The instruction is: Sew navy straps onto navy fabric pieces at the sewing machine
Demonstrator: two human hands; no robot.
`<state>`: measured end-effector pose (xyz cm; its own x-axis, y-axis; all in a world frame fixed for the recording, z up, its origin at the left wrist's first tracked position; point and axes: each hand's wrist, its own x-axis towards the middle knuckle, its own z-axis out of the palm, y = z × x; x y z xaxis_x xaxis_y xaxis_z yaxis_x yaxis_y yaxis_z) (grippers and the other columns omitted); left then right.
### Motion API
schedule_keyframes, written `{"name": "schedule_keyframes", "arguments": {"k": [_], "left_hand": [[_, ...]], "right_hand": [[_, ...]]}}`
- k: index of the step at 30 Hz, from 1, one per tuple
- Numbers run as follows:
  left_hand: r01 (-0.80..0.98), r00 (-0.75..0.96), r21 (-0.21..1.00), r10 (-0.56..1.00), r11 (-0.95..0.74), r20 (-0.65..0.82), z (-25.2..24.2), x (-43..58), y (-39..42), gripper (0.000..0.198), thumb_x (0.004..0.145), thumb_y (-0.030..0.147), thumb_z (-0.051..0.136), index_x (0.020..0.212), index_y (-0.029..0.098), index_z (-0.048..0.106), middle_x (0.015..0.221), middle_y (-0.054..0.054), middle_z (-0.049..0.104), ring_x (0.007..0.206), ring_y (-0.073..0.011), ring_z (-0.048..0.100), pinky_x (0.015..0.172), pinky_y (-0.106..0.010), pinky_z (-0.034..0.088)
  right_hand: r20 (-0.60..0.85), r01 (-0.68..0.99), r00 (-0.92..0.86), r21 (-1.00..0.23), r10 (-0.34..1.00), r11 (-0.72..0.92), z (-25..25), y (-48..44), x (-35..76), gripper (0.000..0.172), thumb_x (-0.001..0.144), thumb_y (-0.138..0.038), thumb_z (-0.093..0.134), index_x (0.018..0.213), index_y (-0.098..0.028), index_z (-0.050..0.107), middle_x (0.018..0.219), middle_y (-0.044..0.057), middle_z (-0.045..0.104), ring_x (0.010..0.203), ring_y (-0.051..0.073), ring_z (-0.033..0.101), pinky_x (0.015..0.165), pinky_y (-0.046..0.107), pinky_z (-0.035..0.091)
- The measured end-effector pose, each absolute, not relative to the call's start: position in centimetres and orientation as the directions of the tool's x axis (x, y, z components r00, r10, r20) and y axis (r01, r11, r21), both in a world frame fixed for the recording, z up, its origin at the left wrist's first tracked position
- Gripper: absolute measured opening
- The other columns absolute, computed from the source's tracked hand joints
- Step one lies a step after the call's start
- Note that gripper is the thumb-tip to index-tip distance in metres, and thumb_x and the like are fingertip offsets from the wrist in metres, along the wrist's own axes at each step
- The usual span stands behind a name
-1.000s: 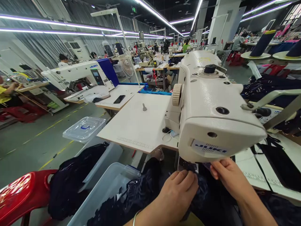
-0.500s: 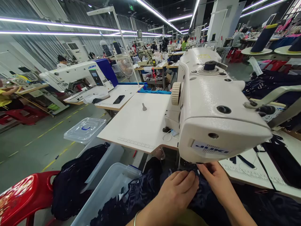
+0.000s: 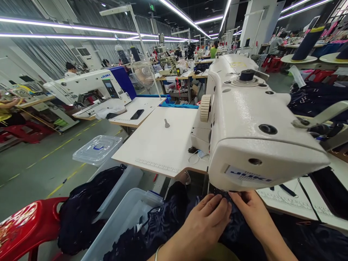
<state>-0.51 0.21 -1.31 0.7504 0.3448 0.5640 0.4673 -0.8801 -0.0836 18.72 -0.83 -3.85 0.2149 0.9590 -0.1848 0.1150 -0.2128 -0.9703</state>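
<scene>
Dark navy fabric (image 3: 233, 224) is bunched in front of me, below the head of a white JUKI sewing machine (image 3: 244, 119). My left hand (image 3: 208, 217), with a bangle at its wrist, has its fingers curled together and pressed on the fabric. To its right, my right hand (image 3: 248, 208) pinches the fabric's edge between thumb and fingers, just under the machine head. The needle area is hidden behind the machine's front. More of the navy cloth spills leftward into a clear plastic bin (image 3: 108, 224).
A white table (image 3: 160, 141) extends left of the machine, with a small grey metal piece (image 3: 166, 123) on it. A red stool (image 3: 27, 224) stands lower left, near a dark fabric heap (image 3: 84, 206). A dark phone-like slab (image 3: 330, 192) lies at right. Other people sit farther back.
The machine head appears slightly larger and farther right in view. Both hands keep their hold on the navy fabric, with only slight shifts.
</scene>
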Motion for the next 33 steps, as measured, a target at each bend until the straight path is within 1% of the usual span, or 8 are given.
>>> {"name": "schedule_keyframes", "arguments": {"k": [5,10,13,17,22,24,28,33], "left_hand": [[0.437,0.792,-0.06,0.352,-0.898,0.499,-1.2,-0.8,0.3,0.034,0.098,0.022,0.053,0.13,0.011,0.056,0.126,-0.008,0.062,0.124,-0.0184,0.054,0.112,-0.035,0.041],[0.452,0.781,-0.008,0.392,-0.892,0.486,-0.1,-0.5,0.2,0.029,0.099,0.019,0.048,0.125,0.012,0.059,0.123,-0.007,0.063,0.117,-0.0163,0.056,0.106,-0.03,0.044],[0.492,0.789,-0.069,0.411,-0.868,0.456,0.1,0.0,-0.2,0.029,0.099,0.023,0.049,0.123,0.012,0.059,0.125,-0.009,0.061,0.112,-0.0182,0.058,0.099,-0.031,0.048],[0.548,0.781,-0.196,0.413,-0.813,0.468,-0.7,0.7,-0.9,0.037,0.097,0.026,0.049,0.128,0.007,0.056,0.129,-0.014,0.058,0.111,-0.0223,0.058,0.097,-0.033,0.048],[0.618,0.741,-0.289,0.421,-0.731,0.522,-1.3,1.6,-1.3,0.038,0.096,0.024,0.048,0.126,0.004,0.058,0.125,-0.017,0.06,0.108,-0.0248,0.06,0.096,-0.034,0.047],[0.632,0.731,-0.29,0.43,-0.719,0.53,-1.2,1.9,-1.3,0.038,0.095,0.024,0.049,0.126,0.004,0.059,0.123,-0.017,0.061,0.107,-0.026,0.061,0.096,-0.035,0.046],[0.65,0.717,-0.284,0.444,-0.705,0.538,-1.0,2.4,-1.3,0.039,0.094,0.026,0.05,0.124,0.002,0.06,0.12,-0.019,0.063,0.106,-0.0284,0.061,0.095,-0.037,0.046],[0.665,0.703,-0.297,0.44,-0.686,0.559,-1.3,2.8,-1.5,0.039,0.093,0.025,0.051,0.122,0.0,0.06,0.118,-0.02,0.064,0.103,-0.0293,0.062,0.092,-0.037,0.047]], "right_hand": [[-0.182,0.138,0.199,-0.968,0.963,-0.211,-4.2,-0.8,19.0,0.033,0.083,-0.05,0.062,0.103,-0.024,0.061,0.08,0.002,0.065,0.1,0.027,0.061,0.081,0.034,0.051],[-0.189,0.136,0.189,-0.967,0.964,-0.216,-3.9,-1.0,19.4,0.042,0.082,-0.055,0.061,0.111,-0.023,0.062,0.094,0.005,0.069,0.104,0.028,0.062,0.088,0.035,0.051],[-0.176,0.216,0.203,-0.951,0.963,-0.22,-3.4,-0.6,19.5,0.04,0.082,-0.053,0.059,0.108,-0.023,0.065,0.094,0.006,0.071,0.102,0.029,0.063,0.087,0.037,0.051],[-0.093,0.338,0.175,-0.929,0.98,-0.149,-2.6,0.8,19.5,0.03,0.079,-0.046,0.057,0.093,-0.024,0.072,0.1,0.007,0.074,0.108,0.032,0.062,0.095,0.041,0.046],[0.073,0.414,0.211,-0.91,0.975,-0.022,-2.7,2.6,20.1,0.012,0.073,-0.037,0.067,0.079,-0.029,0.074,0.086,0.005,0.075,0.106,0.034,0.062,0.097,0.044,0.046],[0.093,0.405,0.232,-0.914,0.968,-0.009,-3.0,3.0,20.2,0.011,0.08,-0.037,0.07,0.086,-0.028,0.072,0.094,0.005,0.073,0.102,0.029,0.063,0.092,0.043,0.05],[0.127,0.396,0.231,-0.918,0.965,0.026,-3.0,2.8,20.3,0.024,0.096,-0.037,0.057,0.115,-0.023,0.063,0.123,0.007,0.061,0.102,0.02,0.062,0.087,0.04,0.054],[0.182,0.43,0.221,-0.9,0.958,0.071,-2.6,2.5,20.5,0.027,0.095,-0.035,0.058,0.12,-0.022,0.06,0.125,0.008,0.059,0.103,0.022,0.062,0.086,0.04,0.054]]}}
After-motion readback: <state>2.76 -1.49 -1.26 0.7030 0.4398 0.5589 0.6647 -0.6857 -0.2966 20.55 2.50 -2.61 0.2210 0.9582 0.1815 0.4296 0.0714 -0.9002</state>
